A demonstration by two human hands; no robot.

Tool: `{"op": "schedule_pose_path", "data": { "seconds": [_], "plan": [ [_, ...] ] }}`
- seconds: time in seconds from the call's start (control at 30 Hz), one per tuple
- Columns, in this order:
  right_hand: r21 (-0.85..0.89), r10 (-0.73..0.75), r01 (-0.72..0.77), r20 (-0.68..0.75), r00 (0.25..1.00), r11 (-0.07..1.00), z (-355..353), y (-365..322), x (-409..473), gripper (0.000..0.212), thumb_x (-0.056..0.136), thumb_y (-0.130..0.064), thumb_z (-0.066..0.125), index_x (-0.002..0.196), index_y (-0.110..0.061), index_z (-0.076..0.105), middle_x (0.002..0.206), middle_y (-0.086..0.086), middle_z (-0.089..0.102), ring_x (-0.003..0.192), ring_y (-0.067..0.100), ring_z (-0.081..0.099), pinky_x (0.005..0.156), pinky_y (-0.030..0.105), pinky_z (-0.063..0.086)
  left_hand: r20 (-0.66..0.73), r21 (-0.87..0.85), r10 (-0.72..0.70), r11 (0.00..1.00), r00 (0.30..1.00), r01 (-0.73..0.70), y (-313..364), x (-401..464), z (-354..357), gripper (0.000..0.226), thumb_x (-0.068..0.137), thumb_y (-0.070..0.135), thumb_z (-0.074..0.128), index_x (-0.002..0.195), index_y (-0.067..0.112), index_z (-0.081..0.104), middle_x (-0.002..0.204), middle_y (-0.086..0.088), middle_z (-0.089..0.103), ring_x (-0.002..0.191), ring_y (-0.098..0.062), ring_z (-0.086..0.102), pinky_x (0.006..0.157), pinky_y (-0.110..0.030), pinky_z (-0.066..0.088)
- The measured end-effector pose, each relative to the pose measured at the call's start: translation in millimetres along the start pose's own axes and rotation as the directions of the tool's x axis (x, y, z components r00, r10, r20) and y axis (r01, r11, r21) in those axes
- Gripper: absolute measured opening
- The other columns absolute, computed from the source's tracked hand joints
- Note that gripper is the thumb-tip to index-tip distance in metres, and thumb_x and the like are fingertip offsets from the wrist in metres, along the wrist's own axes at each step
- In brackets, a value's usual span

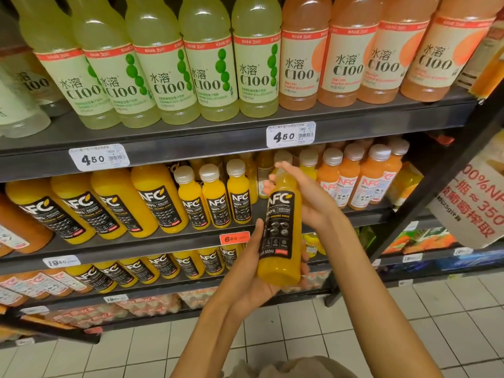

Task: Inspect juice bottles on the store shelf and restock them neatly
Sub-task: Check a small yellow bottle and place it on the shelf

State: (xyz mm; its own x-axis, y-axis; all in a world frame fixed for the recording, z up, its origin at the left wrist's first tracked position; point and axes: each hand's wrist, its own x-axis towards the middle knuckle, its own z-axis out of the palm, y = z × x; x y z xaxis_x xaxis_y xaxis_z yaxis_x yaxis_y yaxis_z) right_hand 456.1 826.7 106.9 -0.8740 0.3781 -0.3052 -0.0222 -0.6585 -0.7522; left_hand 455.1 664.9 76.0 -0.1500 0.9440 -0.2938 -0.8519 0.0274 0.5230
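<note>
A small NFC orange juice bottle with a black label is held upright in front of the middle shelf. My left hand cups its base and lower side, thumb along the label's left edge. My right hand wraps around its neck and top, hiding the cap. Just left of it, three small NFC orange bottles with white caps stand in a row on the middle shelf. A gap shows on the shelf behind the held bottle.
Larger NFC orange bottles fill the shelf's left. Paler orange NFC bottles stand at right. Green and pink C100 bottles line the top shelf. More NFC bottles sit below. A hanging sign juts out at right. White tiled floor lies underneath.
</note>
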Motion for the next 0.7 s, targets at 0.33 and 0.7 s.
{"op": "schedule_pose_path", "data": {
  "seconds": [0.33,0.7],
  "plan": [
    [0.256,0.272,-0.262,-0.006,0.962,0.931,-0.9,25.9,-17.9,0.04,0.096,-0.03,0.047,0.066,-0.022,0.071,0.059,-0.003,0.066,0.05,0.006,0.064,0.045,0.017,0.051,-0.009,-0.171,0.056,0.984,0.998,-0.057,6.4,-8.2,24.6,0.058,0.083,0.037,0.052,0.127,-0.001,0.049,0.105,-0.025,0.066,0.086,-0.037,0.069,0.073,-0.046,0.058],
    [-0.106,0.018,-0.013,0.046,0.999,0.994,8.8,-4.0,7.5,0.038,0.094,-0.041,0.053,0.111,-0.007,0.052,0.082,0.01,0.073,0.064,0.019,0.068,0.06,0.029,0.057,-0.159,0.268,0.125,0.96,0.979,-0.079,-0.9,-8.7,-1.2,0.062,0.084,0.062,0.038,0.127,0.021,0.054,0.111,-0.016,0.068,0.095,-0.031,0.068,0.073,-0.042,0.057]
  ]
}}
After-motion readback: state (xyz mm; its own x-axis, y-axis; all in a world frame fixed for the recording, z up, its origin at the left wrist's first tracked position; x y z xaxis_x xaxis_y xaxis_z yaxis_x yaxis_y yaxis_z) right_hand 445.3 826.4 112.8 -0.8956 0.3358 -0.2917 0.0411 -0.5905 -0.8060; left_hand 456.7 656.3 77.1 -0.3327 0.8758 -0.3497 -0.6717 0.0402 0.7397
